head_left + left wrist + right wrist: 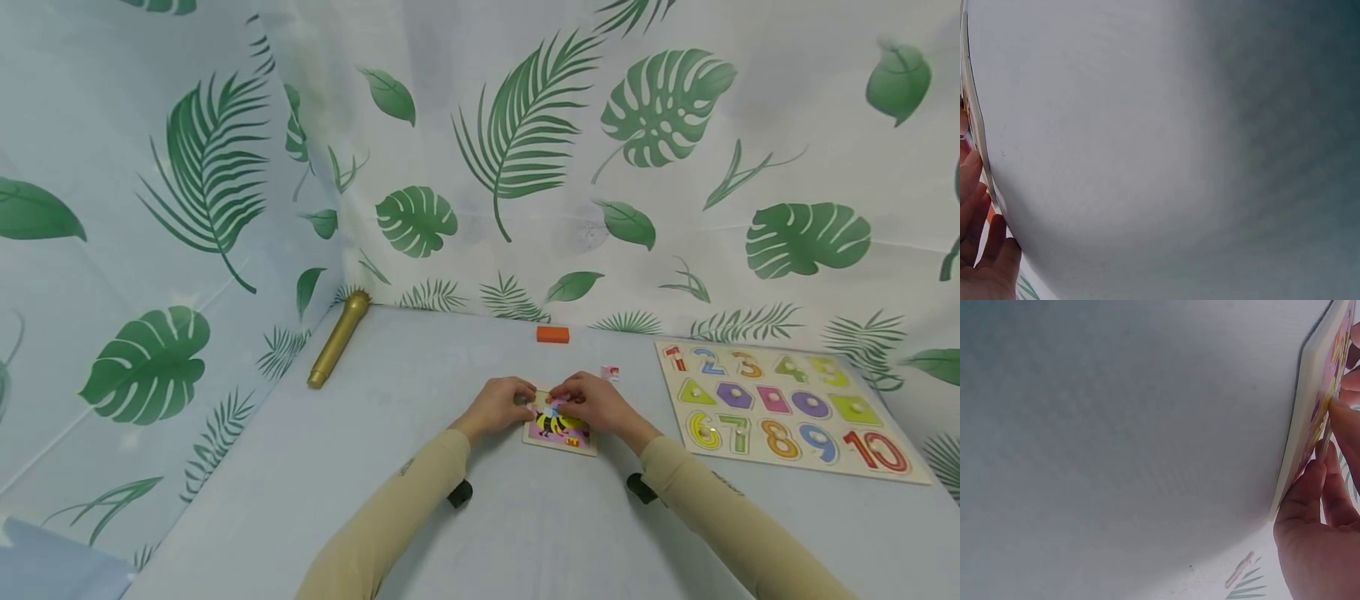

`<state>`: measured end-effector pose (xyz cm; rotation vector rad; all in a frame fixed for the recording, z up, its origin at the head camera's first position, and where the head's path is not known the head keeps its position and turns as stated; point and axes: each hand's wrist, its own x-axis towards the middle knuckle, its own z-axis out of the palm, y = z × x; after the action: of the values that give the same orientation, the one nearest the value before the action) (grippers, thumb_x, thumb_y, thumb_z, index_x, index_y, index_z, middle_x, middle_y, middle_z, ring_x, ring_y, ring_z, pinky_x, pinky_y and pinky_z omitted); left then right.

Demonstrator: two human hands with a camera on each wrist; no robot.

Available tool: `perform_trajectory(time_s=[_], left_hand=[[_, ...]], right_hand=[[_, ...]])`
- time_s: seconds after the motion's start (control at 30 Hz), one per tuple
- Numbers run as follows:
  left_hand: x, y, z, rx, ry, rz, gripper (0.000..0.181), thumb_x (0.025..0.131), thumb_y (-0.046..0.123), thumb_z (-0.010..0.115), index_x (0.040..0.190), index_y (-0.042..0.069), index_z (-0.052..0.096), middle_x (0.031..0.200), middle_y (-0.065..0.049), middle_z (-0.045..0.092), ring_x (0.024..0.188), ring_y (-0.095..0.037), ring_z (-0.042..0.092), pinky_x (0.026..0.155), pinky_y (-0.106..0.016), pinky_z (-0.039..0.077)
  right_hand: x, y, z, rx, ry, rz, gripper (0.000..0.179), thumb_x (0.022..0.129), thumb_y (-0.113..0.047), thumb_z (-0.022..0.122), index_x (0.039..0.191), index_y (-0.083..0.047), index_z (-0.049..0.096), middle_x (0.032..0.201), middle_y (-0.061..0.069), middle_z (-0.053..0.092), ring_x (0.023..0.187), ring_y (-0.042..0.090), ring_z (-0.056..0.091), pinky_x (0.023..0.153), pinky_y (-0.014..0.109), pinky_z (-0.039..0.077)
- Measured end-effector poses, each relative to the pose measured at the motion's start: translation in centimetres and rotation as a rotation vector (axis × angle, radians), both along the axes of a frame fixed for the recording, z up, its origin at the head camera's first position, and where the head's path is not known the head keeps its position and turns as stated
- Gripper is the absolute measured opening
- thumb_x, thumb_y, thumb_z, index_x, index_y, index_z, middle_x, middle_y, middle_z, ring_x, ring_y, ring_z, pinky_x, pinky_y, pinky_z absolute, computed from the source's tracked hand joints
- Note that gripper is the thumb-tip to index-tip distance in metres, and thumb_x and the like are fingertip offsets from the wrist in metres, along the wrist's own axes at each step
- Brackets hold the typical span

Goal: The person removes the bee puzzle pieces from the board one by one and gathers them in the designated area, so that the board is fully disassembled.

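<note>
A small square wooden jigsaw puzzle (542, 447) with a yellow-and-black bee on pink lies flat on the table. At its upper left my left hand (498, 406) holds the edge with thumb and fingertips; the left wrist view shows those fingers (999, 234) along the board's rim. Over the upper right of the picture, my right hand (596, 403) pinches a thin puzzle piece (1327, 434), tilted against the board's face. Both hands cover the top part of the puzzle.
A loose pink-and-white puzzle piece (610, 372) lies just beyond my right hand. Farther back is an orange block (552, 334). A gold microphone-shaped object (337, 339) lies at left, a wooden number-and-shape board (757, 462) at right. Leaf-patterned cloth (517, 167) walls the table's back.
</note>
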<state>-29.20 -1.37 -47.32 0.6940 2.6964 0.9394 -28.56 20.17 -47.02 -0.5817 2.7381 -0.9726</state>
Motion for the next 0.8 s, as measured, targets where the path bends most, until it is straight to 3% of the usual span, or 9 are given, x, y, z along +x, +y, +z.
perform_trajectory(time_s=[0.8], left_hand=[[0.02,-0.01,0.01,0.009,0.002,-0.001,0.028,0.086,0.016,0.076,0.111,0.004,0.072,0.128,-0.003,0.064,0.125,-0.019,0.054,0.109,-0.032,0.039]], right_hand=[[0.24,0.15,-0.05,-0.017,0.019,-0.029,0.023,0.094,-0.02,0.066,0.115,-0.01,0.072,0.118,0.011,0.061,0.104,0.027,0.057,0.091,0.046,0.052]])
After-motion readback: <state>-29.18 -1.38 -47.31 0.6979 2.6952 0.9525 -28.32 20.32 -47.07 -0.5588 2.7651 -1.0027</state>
